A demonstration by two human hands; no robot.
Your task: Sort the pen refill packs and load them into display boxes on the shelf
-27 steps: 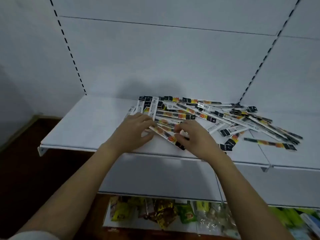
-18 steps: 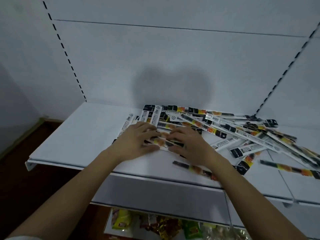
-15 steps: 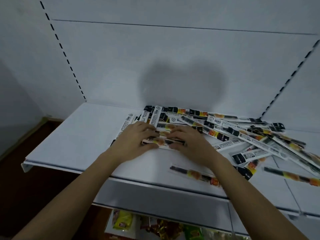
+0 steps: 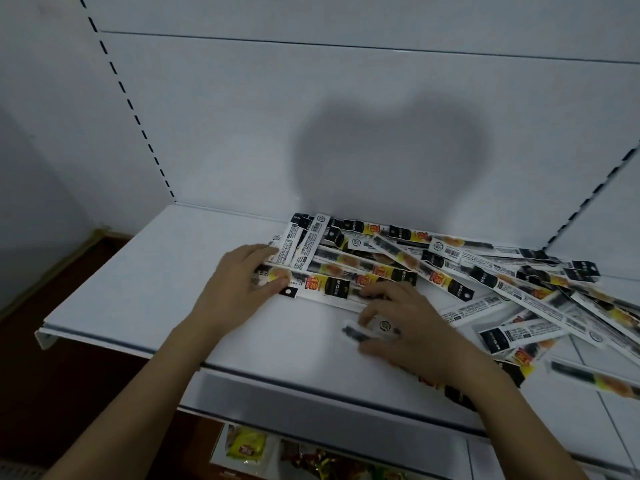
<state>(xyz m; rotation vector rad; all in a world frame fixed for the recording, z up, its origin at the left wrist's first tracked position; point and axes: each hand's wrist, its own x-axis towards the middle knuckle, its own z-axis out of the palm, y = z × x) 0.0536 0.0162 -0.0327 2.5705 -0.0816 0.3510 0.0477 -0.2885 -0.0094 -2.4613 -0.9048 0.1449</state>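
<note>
The right hand covers most of a single refill pack lying apart from the heap, at about 6 o'clock from it; only the pack's blurred dark end and a round logo show between the fingers, which curl loosely around it, thumb on the near edge. More pack ends poke out under that wrist, too smeared to read. The heap of pen refill packs sprawls across the white shelf from centre toward 3 o'clock, where the frame edge cuts it off; overlapping strips number at least twenty, an exact count not possible. The left hand lies flat with fingers nearly straight, pressing on the heap's 9 o'clock end, thumb tip on a yellow-printed pack. Below the shelf, at 6 o'clock, snack packets show partly, dim and cropped.
</note>
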